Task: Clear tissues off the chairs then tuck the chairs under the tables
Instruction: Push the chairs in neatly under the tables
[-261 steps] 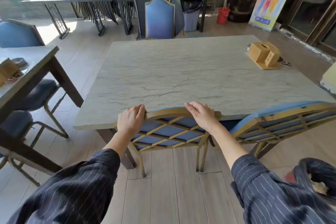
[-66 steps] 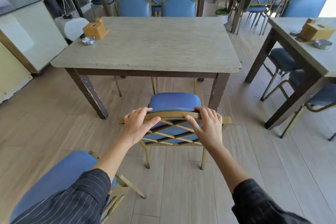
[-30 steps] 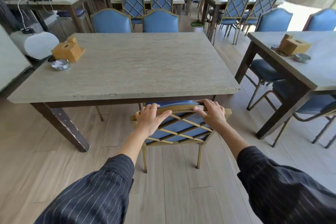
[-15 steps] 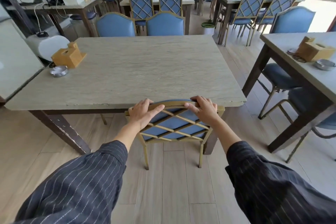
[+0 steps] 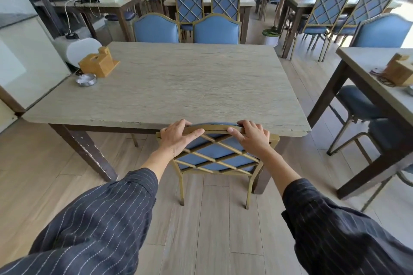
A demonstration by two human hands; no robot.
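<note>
A blue chair (image 5: 218,156) with a gold lattice back stands at the near edge of a grey stone-topped table (image 5: 178,82). Its seat is hidden under the tabletop and its top rail touches the table's edge. My left hand (image 5: 177,137) grips the left part of the top rail. My right hand (image 5: 251,137) grips the right part of the same rail. No tissue shows on this chair.
A wooden tissue box (image 5: 98,65) and a metal ashtray (image 5: 86,79) sit at the table's left end. Two blue chairs (image 5: 186,29) face me across it. Another table (image 5: 371,78) with dark-seated chairs (image 5: 357,102) stands at the right; a person stands far back.
The chair has slid forward under the table with both hands on its top rail; its blue seat, visible earlier, is now hidden beneath the tabletop.
</note>
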